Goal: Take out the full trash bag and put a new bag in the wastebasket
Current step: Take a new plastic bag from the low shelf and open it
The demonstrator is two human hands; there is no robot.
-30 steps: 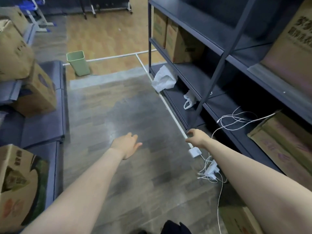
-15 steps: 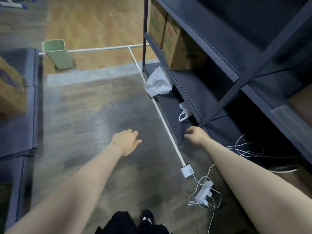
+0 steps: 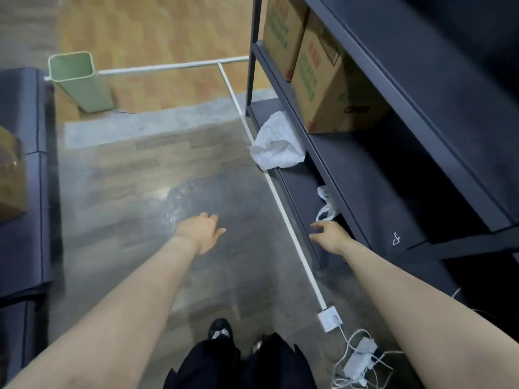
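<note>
Wastebasket (image 3: 80,81), green, is seen upright on the floor (image 3: 157,175) at far left, w/ no bag visible at its rim, well apart from both hands. Left hand (image 3: 200,231) is held over the floor, fingers loosely spread, nothing gripped. Right hand (image 3: 330,235) is stretched to the bottom shelf (image 3: 297,197) edge, open and empty, just beside a small white bag (image 3: 325,204). Crumpled white bag (image 3: 276,143) lies further along the same shelf.

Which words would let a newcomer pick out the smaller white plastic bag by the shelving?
Start at the dark shelving unit on the right and drop to its lowest shelf. The small white bag lies there, just beyond the right hand. Unlike the larger crumpled white bag farther along, it shows looped handles.
</note>
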